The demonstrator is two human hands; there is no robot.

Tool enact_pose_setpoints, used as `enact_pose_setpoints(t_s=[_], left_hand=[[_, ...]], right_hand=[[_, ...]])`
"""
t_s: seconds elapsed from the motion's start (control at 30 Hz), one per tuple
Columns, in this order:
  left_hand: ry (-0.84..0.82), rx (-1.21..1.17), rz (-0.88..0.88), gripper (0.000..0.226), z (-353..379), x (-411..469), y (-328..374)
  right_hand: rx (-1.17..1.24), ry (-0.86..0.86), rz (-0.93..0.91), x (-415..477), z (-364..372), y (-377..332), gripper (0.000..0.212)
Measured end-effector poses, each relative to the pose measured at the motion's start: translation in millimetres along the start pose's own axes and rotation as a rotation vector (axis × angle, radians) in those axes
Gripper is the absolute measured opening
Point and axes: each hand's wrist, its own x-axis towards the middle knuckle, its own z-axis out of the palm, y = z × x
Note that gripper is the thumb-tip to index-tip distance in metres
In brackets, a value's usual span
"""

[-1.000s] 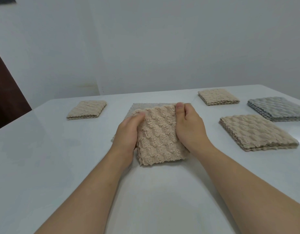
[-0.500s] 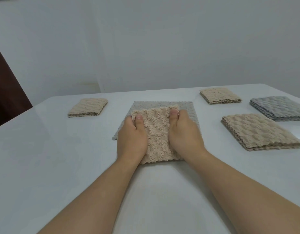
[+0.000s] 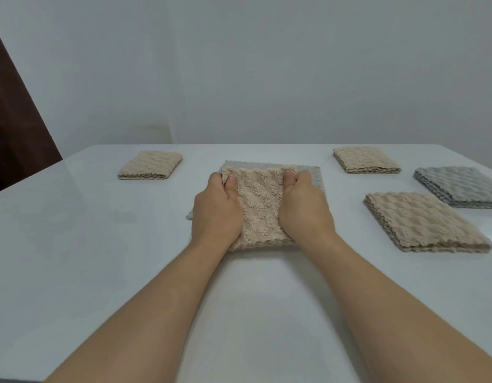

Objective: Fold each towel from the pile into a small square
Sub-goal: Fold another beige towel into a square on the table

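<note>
Since a second ago the beige towel (image 3: pixel 260 214) has come down from its tilted, lifted pose and now lies flat, its far edge carried forward nearly to the far edge of the grey towel (image 3: pixel 316 176) spread beneath it. Both hands have travelled forward with it, away from the person. The left hand (image 3: pixel 215 214) grips the towel's far left corner, thumb on top and fingers curled round the edge, with a fold of cloth bunched over the knuckles. The right hand (image 3: pixel 305 214) holds the far right corner the same way, thumb pressed onto the pile. The heels of both hands rest along the towel's side edges, and its near edge lies between the wrists as a thick folded layer. The grey towel shows only as a strip past the fingertips, down the right side, and as a corner poking out by the left hand. On the white tabletop (image 3: pixel 101 244) the rest has stayed put: a small folded beige square (image 3: pixel 150 165) at far left, another small beige square (image 3: pixel 365 160) at far right, a larger beige stack (image 3: pixel 424 221) near the right forearm, and a grey stack (image 3: pixel 460 186) just beyond it.
</note>
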Motion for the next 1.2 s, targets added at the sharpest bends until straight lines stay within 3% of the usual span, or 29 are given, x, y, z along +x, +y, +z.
enact_pose_setpoints(t_s=[0.27,0.47,0.83,1.2], left_hand=[[0.073,-0.137,-0.162,0.043,2,0,-11],[0.037,-0.084,-0.038,0.041,8,-7,-6],[0.038,-0.119,-0.012,0.039,16,-15,5],[-0.013,0.017,-0.062,0.04,3,4,-12]], right_hand=[[0.109,-0.029,-0.021,-10,-1,-6,0.033],[0.089,0.011,0.008,-9,-2,0,0.033],[0.103,-0.072,-0.082,-27,10,-19,0.027],[0.096,-0.032,-0.007,-8,-2,-2,0.02]])
